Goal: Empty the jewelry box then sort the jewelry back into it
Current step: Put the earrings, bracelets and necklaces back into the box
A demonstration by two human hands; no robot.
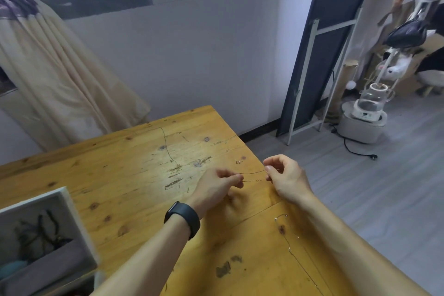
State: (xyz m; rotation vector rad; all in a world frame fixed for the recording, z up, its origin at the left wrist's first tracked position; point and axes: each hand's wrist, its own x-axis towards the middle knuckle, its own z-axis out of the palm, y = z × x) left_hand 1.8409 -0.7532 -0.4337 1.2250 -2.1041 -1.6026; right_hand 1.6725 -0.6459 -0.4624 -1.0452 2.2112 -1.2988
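Above the wooden table (pixel 125 170), near its right edge, a thin chain (pixel 253 176) is stretched between my two hands. My left hand (pixel 219 186), with a black band on its wrist, pinches one end. My right hand (pixel 284 175) pinches the other end. A second fine chain (pixel 292 245) lies loose on the table beside my right forearm. A small earring or charm (pixel 238 162) lies just beyond my hands. The white jewelry box (pixel 68 202) stands open at the lower left, with dark cords and a pale blue item inside its grey compartments.
The table's right edge drops to a grey floor. A dark panel on a white frame (pixel 319 60) leans against the wall, with a white kettle appliance (pixel 365 108) and its cable on the floor. A beige curtain (pixel 55 74) hangs at the left.
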